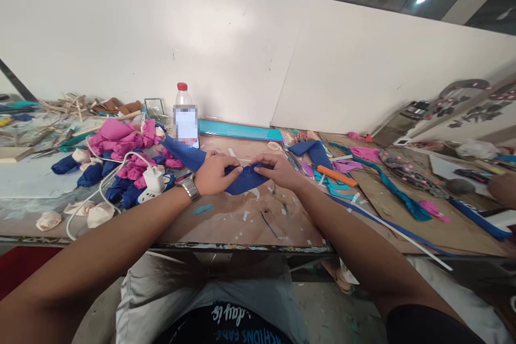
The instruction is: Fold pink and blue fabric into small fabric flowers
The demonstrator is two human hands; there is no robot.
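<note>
A long strip of dark blue crepe paper (189, 155) lies across the brown worktable (226, 220) and runs from the bottle toward me. My left hand (215, 173), with a metal watch on the wrist, is closed on the strip near its end. My right hand (277, 170) pinches the same blue end from the right, fingers curled over it. Both hands meet at the table's middle.
A plastic bottle (185, 118) with a red cap stands behind the hands. Pink and blue paper rolls (121, 145), a white charger (153, 178) and its cable lie at left. An orange knife (336, 176), teal strips and scraps lie right. Another person's hand (503, 189) shows at far right.
</note>
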